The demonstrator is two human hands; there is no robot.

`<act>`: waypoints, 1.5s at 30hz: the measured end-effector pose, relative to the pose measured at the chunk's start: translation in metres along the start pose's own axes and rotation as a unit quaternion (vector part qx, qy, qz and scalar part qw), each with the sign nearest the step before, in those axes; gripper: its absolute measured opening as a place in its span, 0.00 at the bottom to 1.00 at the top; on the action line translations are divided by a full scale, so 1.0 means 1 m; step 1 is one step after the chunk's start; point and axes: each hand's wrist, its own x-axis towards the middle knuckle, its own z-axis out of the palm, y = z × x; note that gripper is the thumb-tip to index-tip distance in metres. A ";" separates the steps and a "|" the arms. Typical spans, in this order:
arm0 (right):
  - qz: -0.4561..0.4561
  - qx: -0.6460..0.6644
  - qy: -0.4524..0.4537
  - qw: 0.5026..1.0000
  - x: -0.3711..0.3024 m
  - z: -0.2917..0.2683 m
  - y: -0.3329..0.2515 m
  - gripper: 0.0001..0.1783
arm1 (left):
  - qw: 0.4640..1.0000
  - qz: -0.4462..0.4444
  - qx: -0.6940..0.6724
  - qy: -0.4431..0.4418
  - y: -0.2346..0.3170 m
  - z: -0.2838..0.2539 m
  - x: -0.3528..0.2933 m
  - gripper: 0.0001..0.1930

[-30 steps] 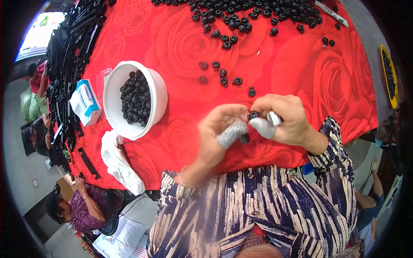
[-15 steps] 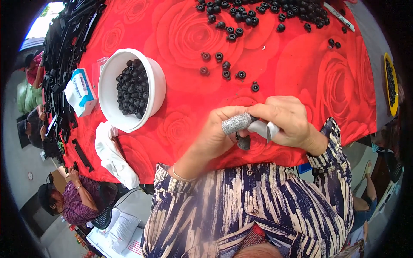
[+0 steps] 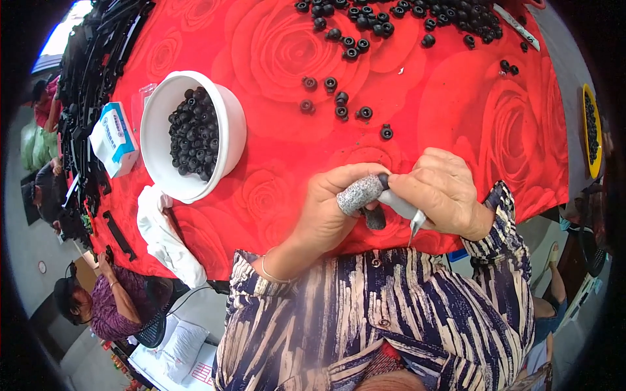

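Left hand (image 3: 332, 202) and right hand (image 3: 443, 189) drawn together over one black fitting (image 3: 384, 181) since a second earlier

Rose-printed red tabletop (image 3: 280, 146), bearing near its left edge a white bowl (image 3: 233, 130) of similar black pieces (image 3: 194, 133). Close to the near edge, the left hand, curled, pinches the mostly hidden fitting; the right hand, bent nearly to a fist, grips what appears to be a slim metal blade (image 3: 417, 223), pointing nearward. Good execution probably calls for a steady left pinch, small controlled strokes, and the edge kept off bare fingertips.
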 end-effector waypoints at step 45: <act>0.240 0.126 -0.143 0.952 0.007 -0.004 0.008 0.09 | 0.997 -0.037 -0.065 0.019 0.005 -0.007 0.010 0.11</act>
